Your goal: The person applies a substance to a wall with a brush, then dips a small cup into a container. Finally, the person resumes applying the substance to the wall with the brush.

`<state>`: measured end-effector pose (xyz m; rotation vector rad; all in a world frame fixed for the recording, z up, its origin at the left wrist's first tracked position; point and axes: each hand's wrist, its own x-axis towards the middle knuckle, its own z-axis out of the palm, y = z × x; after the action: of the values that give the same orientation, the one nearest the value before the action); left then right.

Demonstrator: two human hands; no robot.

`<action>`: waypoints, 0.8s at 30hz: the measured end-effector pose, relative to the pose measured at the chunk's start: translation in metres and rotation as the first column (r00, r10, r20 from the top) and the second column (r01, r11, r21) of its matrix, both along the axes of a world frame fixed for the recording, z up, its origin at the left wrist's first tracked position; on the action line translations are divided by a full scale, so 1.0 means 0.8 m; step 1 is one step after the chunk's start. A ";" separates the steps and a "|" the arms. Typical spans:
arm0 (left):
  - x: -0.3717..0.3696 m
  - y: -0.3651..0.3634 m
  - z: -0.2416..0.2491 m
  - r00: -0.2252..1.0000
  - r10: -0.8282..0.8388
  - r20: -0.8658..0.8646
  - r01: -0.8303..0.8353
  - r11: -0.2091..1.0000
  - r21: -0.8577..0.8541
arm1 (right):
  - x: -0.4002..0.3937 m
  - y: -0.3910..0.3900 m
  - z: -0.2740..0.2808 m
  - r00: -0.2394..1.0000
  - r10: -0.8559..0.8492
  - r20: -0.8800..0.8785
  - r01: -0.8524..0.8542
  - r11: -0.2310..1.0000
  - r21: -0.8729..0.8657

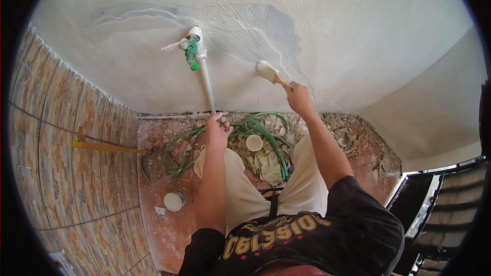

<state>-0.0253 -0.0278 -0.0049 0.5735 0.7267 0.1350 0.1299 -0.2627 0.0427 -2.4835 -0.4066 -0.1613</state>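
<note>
My right hand (300,99) grips the wooden handle of a paintbrush (268,71), its pale bristles against the wall (327,46) at the edge of a wet-looking grey patch (281,28). My left hand (218,128) is closed with curled fingers, overlapping the lower end of a white pipe (206,82); I cannot tell what it holds. Higher up, the pipe carries a green tap (192,54) with a white-smeared lever. White streaks of coating spread across the wall around the tap and toward the brush.
A green hose (271,140) lies coiled on the spattered red floor (163,133), among crumpled sheets and a white cup (254,142). A white-topped can (174,202) stands left of my legs. A yellow-handled tool (110,146) leans by the stone-patterned wall (66,174). Black metalwork (445,214) is at right.
</note>
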 end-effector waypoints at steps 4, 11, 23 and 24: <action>0.002 -0.004 0.002 1.000 0.011 -0.015 -0.011 1.000 -0.021 | -0.018 -0.030 0.022 0.999 -0.029 0.019 0.031 0.992 -0.123; -0.002 0.001 -0.004 0.999 0.023 0.023 -0.023 1.000 -0.007 | -0.021 0.063 0.131 0.988 0.116 0.100 -0.150 0.858 0.492; -0.005 0.005 0.004 0.999 0.034 -0.004 -0.034 0.999 0.015 | 0.032 0.120 0.040 0.949 0.300 0.097 -0.315 0.884 0.346; -0.005 0.005 0.005 0.999 0.038 -0.004 -0.038 0.999 0.020 | 0.032 0.101 0.036 0.956 0.287 0.056 -0.292 0.925 0.242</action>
<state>-0.0293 -0.0239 -0.0012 0.5799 0.7413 0.1763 0.1556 -0.1822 0.0712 -2.1486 -0.7119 -0.1084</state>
